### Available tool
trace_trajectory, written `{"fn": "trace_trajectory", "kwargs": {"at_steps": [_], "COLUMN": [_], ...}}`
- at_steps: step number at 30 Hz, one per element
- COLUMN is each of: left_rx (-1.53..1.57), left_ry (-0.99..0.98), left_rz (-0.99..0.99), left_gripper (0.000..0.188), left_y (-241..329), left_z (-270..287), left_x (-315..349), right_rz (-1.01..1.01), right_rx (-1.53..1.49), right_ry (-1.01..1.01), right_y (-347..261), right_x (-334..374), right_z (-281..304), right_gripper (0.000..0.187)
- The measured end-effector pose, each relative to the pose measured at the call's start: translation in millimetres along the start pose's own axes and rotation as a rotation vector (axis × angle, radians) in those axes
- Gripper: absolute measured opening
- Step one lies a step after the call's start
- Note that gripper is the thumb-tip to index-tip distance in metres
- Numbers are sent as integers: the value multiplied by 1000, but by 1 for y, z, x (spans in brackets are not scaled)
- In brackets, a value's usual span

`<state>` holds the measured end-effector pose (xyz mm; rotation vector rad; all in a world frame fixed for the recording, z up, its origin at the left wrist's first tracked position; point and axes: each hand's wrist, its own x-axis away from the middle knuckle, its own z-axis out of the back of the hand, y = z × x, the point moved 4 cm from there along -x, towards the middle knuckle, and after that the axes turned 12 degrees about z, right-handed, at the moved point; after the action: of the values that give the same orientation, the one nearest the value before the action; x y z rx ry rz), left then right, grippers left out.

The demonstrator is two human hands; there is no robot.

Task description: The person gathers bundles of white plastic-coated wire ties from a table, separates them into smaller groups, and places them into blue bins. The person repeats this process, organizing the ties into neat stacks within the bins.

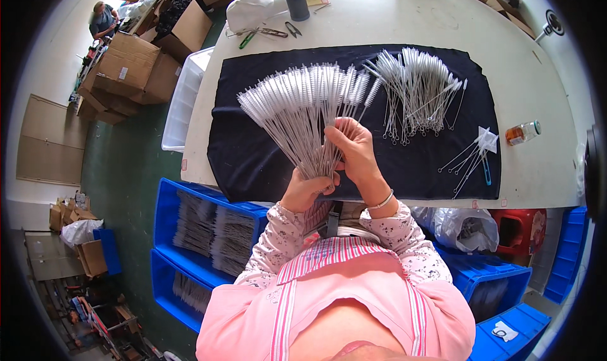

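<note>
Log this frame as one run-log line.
left hand: gripping fanned brush bundle at stems | right hand: fingering stems | second brush pile: on black cloth

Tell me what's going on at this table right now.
A person holds a fanned bundle of thin white wire brushes over a black cloth. The left hand grips the stems at the bottom; the right hand fingers them higher up. A second pile of brushes lies on the cloth to the right.

Fanned bundle of white thin brushes [302,111], wire stems gathered low, above black cloth.
</note>
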<state>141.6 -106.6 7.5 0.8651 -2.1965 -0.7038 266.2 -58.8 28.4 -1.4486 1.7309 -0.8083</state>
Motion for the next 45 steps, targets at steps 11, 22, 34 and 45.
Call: {"fn": "trace_trajectory", "kwargs": {"at_steps": [11, 22, 34, 45], "left_rx": [68, 25, 112, -12], "left_ry": [32, -67, -15, 3], "left_rz": [-111, -38, 52, 5], "left_gripper": [71, 68, 70, 70], "left_y": [-5, -11, -16, -19], "left_z": [2, 7, 8, 4], "left_x": [2, -1, 5, 6], "right_rz": [-96, -175, 1049, 929], "right_rx": [-230, -177, 1096, 1361], "right_ry": [40, -40, -67, -563], "right_y": [0, -1, -116, -107], "right_x": [2, 4, -35, -53], "right_z": [-7, -4, -31, -67], "right_gripper": [16, 45, 31, 21]}}
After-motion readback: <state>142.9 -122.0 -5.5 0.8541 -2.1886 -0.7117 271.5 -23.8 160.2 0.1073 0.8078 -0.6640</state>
